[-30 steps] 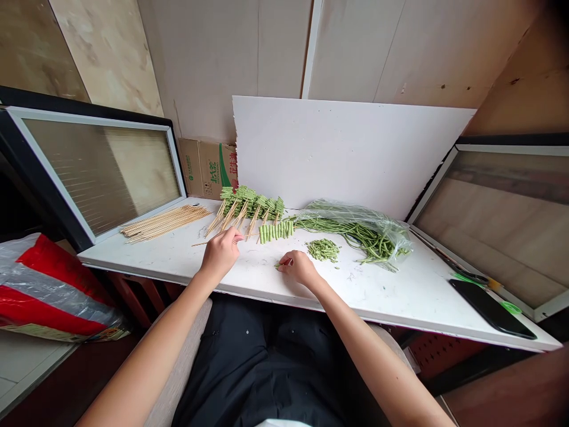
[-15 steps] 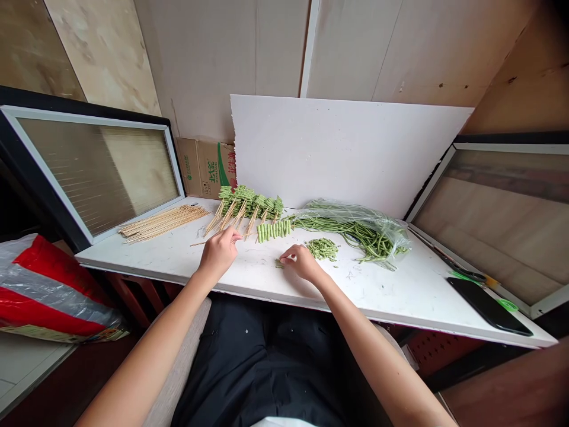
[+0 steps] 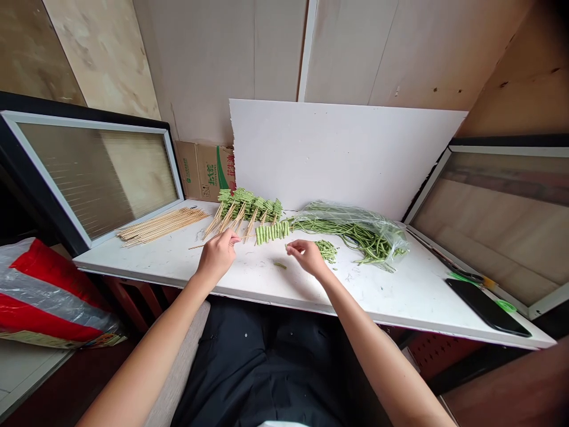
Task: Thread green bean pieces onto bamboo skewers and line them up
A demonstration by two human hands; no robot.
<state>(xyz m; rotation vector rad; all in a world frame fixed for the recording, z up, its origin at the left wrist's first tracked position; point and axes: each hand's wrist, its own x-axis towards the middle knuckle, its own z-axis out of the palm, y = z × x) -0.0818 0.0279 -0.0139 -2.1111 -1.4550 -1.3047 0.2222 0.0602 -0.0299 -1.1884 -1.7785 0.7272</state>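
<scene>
My left hand [image 3: 219,254] is closed in a pinch on a thin wooden skewer. Cut green bean pieces [image 3: 272,232] sit side by side along the skewer's right part, held just above the table. To the right, my right hand [image 3: 306,256] is raised a little off the tabletop, thumb and fingers pinched on what looks like a short green bean piece, mostly hidden. One loose bean piece [image 3: 280,265] lies on the table below and left of it. A small pile of cut pieces [image 3: 328,251] is partly behind my right hand.
Finished bean skewers [image 3: 249,204] are stacked at the back, near a cardboard box [image 3: 202,169]. Bare skewers [image 3: 162,225] lie at the left. Long beans in a clear plastic bag [image 3: 355,228] rest at back right. Scissors [image 3: 462,271] and a black phone [image 3: 488,307] are at far right.
My right hand has lifted from the table beside the loose bean piece and moved slightly up and right, toward the skewer's height. My left hand has stayed nearly still with the skewer.
</scene>
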